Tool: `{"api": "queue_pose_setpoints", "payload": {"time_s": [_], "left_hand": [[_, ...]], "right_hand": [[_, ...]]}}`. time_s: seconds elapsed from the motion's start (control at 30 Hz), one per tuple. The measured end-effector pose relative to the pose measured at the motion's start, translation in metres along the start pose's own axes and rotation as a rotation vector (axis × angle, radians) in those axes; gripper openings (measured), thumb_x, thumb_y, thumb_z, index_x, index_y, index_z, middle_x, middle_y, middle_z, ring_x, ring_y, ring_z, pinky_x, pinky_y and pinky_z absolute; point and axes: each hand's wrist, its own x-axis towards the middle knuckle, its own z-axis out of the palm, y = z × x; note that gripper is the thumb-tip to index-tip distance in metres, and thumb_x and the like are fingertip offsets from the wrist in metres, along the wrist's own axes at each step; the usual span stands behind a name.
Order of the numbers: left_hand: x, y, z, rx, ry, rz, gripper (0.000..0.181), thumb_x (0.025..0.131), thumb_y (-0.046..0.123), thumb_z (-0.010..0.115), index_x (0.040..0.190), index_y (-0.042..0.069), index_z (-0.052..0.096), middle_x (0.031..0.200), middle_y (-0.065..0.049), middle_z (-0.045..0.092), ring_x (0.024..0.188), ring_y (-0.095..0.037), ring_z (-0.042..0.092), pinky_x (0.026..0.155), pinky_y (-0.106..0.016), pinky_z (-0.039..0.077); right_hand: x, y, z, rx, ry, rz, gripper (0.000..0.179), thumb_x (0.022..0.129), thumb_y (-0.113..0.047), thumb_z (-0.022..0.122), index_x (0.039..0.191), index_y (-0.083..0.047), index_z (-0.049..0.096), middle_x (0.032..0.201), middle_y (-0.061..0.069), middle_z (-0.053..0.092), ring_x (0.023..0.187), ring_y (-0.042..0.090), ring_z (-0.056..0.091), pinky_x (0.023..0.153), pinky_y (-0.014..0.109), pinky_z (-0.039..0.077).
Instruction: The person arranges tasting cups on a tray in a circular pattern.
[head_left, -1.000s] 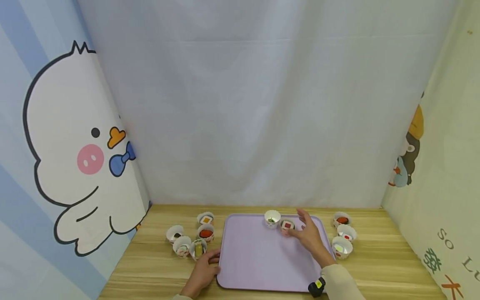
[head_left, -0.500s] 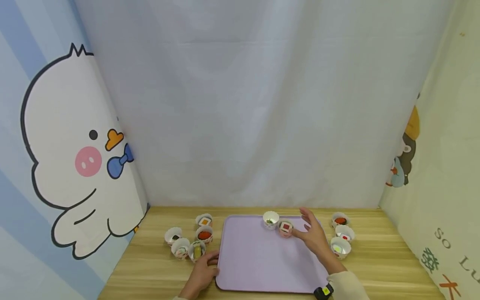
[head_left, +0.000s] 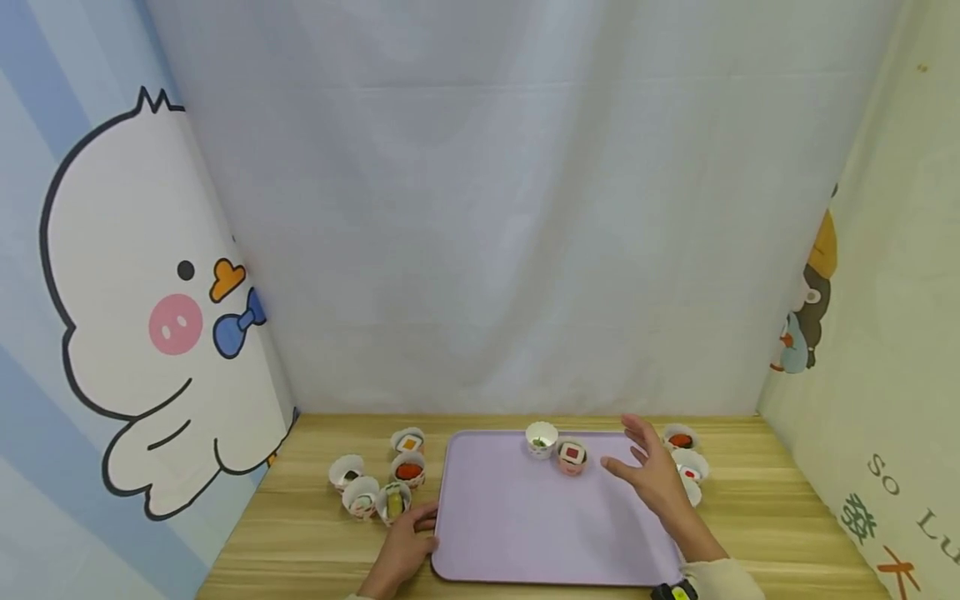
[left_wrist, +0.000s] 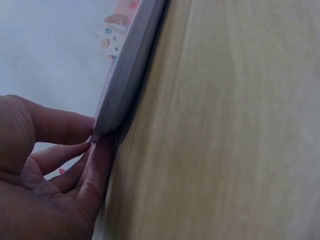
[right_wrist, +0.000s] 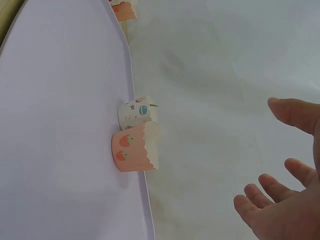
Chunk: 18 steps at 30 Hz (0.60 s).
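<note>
My left hand (head_left: 405, 543) rests by the left edge of a pale purple tray (head_left: 517, 533). In the left wrist view its thumb and fingers touch the tray's rim (left_wrist: 122, 90). My right hand (head_left: 654, 477) hovers over the tray's right side, fingers spread, holding nothing. Left of it stands a pink paper cup (head_left: 572, 467) holding a white square sushi piece with a red centre (head_left: 572, 453). Beside that cup on the tray is a white paper cup (head_left: 542, 450) with something green inside. The right wrist view shows the strawberry-printed pink cup (right_wrist: 132, 148) upright, apart from the hand.
Several filled paper cups stand left of the tray, including one with orange-red food (head_left: 409, 472) and one with yellow-green food (head_left: 395, 502). More cups, such as one with red food (head_left: 681, 441), stand on the right, partly behind my hand. A grey curtain (head_left: 480, 250) hangs behind the table.
My right hand has let go of the pink cup and moved right, leaving it on the tray beside the white cup. My left hand stays at the tray's edge.
</note>
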Motion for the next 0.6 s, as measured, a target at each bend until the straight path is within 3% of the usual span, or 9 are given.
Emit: {"api": "queue_pose_setpoints", "payload": {"time_s": [0.27, 0.37, 0.47, 0.53, 0.6], "left_hand": [[0.0, 0.001, -0.001, 0.005, -0.01, -0.012, 0.058, 0.073, -0.013, 0.062, 0.13, -0.015, 0.053, 0.122, -0.029, 0.062, 0.108, -0.037, 0.063, 0.076, -0.02, 0.051], [0.0, 0.0, 0.0, 0.007, -0.008, -0.009, 0.058, 0.073, -0.013, 0.062, 0.13, -0.015, 0.052, 0.122, -0.029, 0.062, 0.109, -0.037, 0.063, 0.077, -0.02, 0.051], [0.0, 0.0, -0.001, 0.011, -0.005, -0.009, 0.057, 0.074, -0.013, 0.062, 0.13, -0.015, 0.053, 0.123, -0.029, 0.062, 0.109, -0.037, 0.063, 0.077, -0.02, 0.051], [0.0, 0.0, -0.001, 0.012, -0.004, -0.009, 0.057, 0.074, -0.012, 0.062, 0.13, -0.015, 0.053, 0.123, -0.029, 0.062, 0.109, -0.037, 0.063, 0.077, -0.021, 0.051], [0.0, 0.0, -0.001, 0.017, -0.003, -0.012, 0.057, 0.074, -0.012, 0.063, 0.13, -0.014, 0.053, 0.123, -0.029, 0.062, 0.109, -0.036, 0.063, 0.077, -0.021, 0.052]], "right_hand": [[-0.011, 0.001, -0.017, -0.04, 0.019, -0.039, 0.081, 0.083, -0.017, 0.078, 0.149, -0.005, 0.032, 0.153, 0.02, 0.036, 0.143, 0.039, 0.031, 0.116, 0.048, 0.028], [-0.015, 0.003, -0.022, -0.059, 0.037, -0.041, 0.081, 0.083, -0.019, 0.078, 0.15, -0.006, 0.032, 0.153, 0.019, 0.037, 0.142, 0.037, 0.034, 0.115, 0.028, 0.033], [-0.02, 0.005, -0.026, -0.073, 0.052, -0.047, 0.081, 0.083, -0.02, 0.078, 0.149, -0.006, 0.033, 0.152, 0.019, 0.038, 0.141, 0.037, 0.036, 0.106, 0.008, 0.033], [-0.022, 0.007, -0.03, -0.076, 0.057, -0.048, 0.081, 0.083, -0.02, 0.078, 0.149, -0.005, 0.033, 0.152, 0.02, 0.039, 0.14, 0.038, 0.036, 0.107, 0.009, 0.033], [-0.024, 0.008, -0.034, -0.08, 0.061, -0.04, 0.082, 0.083, -0.02, 0.078, 0.149, -0.005, 0.033, 0.151, 0.02, 0.039, 0.141, 0.039, 0.035, 0.112, 0.021, 0.035]]}}
